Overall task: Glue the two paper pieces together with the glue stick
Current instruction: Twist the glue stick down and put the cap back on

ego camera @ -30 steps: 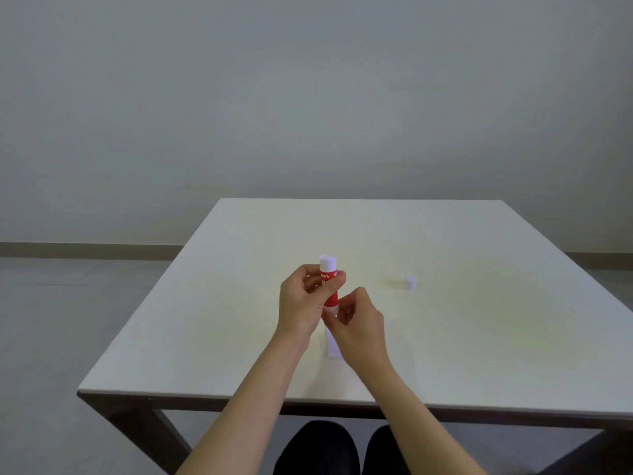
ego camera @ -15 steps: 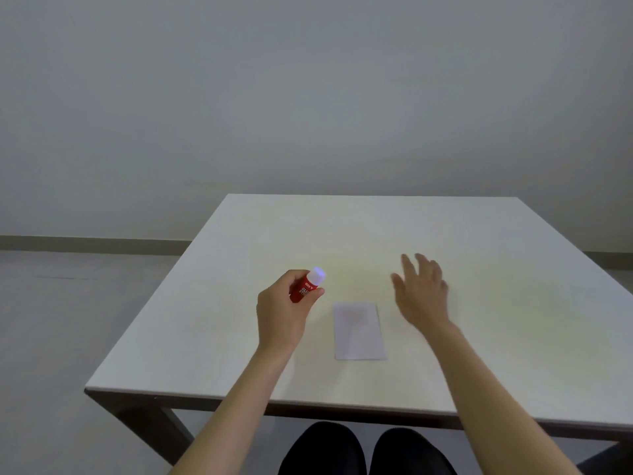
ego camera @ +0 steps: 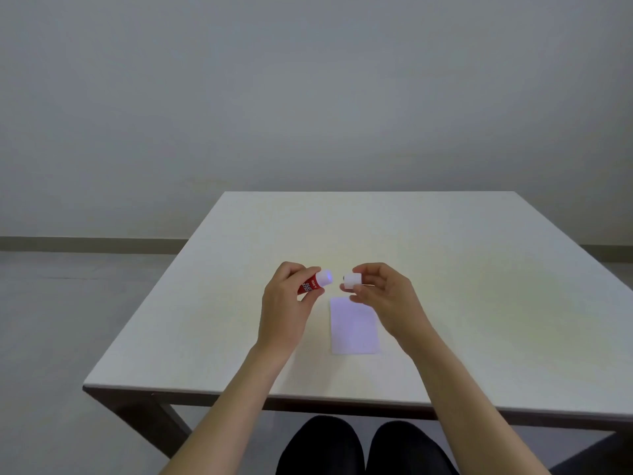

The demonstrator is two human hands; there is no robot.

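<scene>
The left hand (ego camera: 284, 303) had its fingers wrapped around the red glue stick (ego camera: 313, 284), tilted so its white tip pointed right, above the worktop (ego camera: 205, 320). Just apart from that tip, the right hand (ego camera: 383, 296) pinched the small white cap (ego camera: 351, 281) between thumb and fingers. Below and between the hands lay the paper (ego camera: 354, 325), flat on the worktop; only one sheet showed, so I could not tell whether the second lay beneath. It looked like capping: next, the cap's opening must line up squarely with the tip.
</scene>
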